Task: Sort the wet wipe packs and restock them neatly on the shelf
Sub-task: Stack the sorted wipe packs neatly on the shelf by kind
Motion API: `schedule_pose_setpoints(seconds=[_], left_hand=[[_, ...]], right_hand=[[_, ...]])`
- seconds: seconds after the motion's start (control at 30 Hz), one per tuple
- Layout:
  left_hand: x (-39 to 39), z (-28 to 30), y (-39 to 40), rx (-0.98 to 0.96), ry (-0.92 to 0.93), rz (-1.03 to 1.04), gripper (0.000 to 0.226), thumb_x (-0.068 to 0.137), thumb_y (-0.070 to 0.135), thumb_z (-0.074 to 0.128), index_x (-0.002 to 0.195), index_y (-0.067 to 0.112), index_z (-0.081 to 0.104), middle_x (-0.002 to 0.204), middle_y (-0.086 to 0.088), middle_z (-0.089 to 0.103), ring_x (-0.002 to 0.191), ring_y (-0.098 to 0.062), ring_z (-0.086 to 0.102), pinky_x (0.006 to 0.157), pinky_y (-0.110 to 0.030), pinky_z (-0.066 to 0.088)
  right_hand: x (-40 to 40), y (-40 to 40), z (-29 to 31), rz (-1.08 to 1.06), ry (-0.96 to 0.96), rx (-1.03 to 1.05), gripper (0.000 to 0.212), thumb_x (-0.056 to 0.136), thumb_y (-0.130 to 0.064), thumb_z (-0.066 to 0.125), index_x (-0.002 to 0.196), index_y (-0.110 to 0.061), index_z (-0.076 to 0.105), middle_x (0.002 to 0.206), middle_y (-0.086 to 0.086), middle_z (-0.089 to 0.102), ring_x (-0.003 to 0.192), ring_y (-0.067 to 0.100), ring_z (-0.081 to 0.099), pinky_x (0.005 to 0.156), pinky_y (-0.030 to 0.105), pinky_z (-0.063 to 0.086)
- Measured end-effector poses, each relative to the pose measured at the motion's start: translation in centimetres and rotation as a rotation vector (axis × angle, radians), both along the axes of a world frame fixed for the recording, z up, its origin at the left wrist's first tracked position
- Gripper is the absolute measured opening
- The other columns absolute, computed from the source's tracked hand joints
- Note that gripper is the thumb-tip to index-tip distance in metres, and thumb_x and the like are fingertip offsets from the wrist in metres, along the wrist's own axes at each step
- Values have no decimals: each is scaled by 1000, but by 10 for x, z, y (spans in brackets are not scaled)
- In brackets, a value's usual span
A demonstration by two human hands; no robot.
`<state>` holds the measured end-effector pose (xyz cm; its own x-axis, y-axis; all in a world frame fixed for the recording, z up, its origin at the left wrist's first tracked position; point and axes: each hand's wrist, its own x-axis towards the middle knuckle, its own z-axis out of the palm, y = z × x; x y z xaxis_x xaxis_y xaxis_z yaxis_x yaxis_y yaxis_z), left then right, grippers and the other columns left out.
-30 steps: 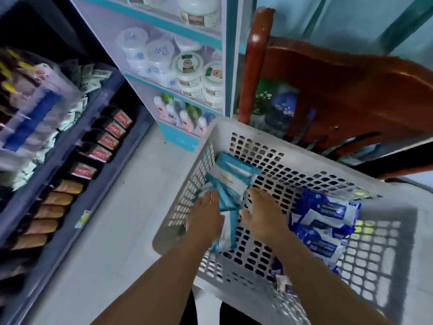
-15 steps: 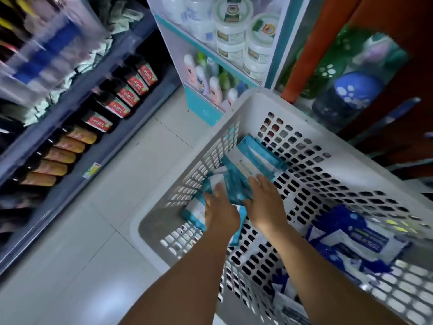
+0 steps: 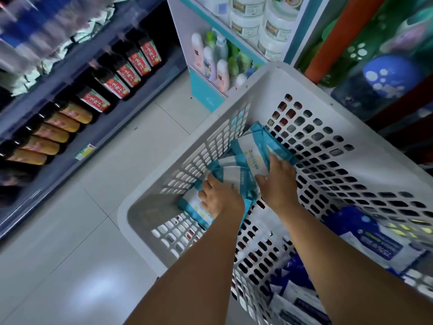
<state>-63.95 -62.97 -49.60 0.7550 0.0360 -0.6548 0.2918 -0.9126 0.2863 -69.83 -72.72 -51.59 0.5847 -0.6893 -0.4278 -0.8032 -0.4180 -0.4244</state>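
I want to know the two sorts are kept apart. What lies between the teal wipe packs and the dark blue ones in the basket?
In the head view, only bare perforated basket floor, crossed by the right forearm, separates the teal packs from the dark blue packs.

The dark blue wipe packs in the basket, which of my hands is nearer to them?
Right. The right hand rests on the teal wipe packs, on the side toward the dark blue wipe packs. The left hand is farther off, by the basket wall.
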Motion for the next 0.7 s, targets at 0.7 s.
schedule_pose_setpoints(seconds=[0.7], left_hand=[[-5,1,3,-193,51,172,35,92,17,50,125,22,38,79,7,51,91,-28,61,95,-48,46]], right_hand=[[4,-13,-10,42,-84,24,39,85,-32,66,117,-14,55,149,7,27,130,31,38,104,42,40]])
